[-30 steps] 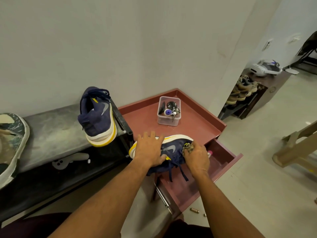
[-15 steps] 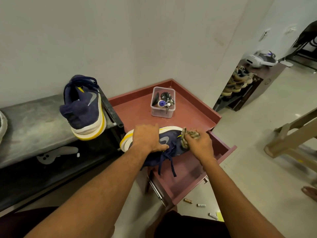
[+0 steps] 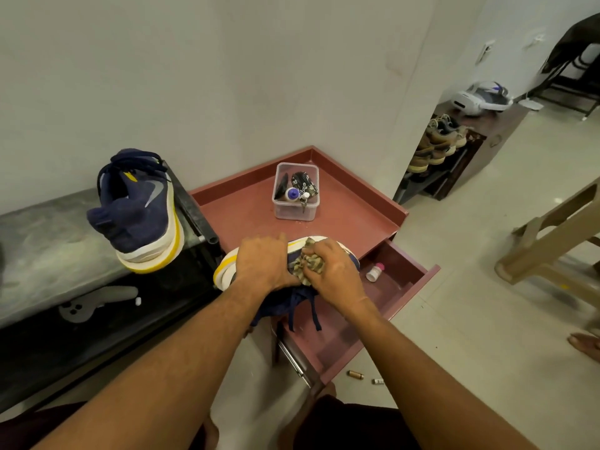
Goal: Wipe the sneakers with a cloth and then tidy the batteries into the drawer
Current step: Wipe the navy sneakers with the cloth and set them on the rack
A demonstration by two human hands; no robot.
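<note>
Sneaker (image 3: pixel 224 275) at bench (image 3: pixel 344 209) edge above open drawer (image 3: pixel 409 287), upper mostly covered. Left grip (image 3: pixel 259 263) clasps it; right grip (image 3: pixel 334 276) bunches cloth (image 3: pixel 306 263) against it. Batteries (image 3: pixel 355 374) on floor (image 3: pixel 470 336), small, blurred.

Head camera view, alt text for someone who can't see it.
Left hand holds a navy sneaker at a red cabinet; right hand presses a bunched cloth against it. Batteries lie on the floor near the open drawer.
</note>
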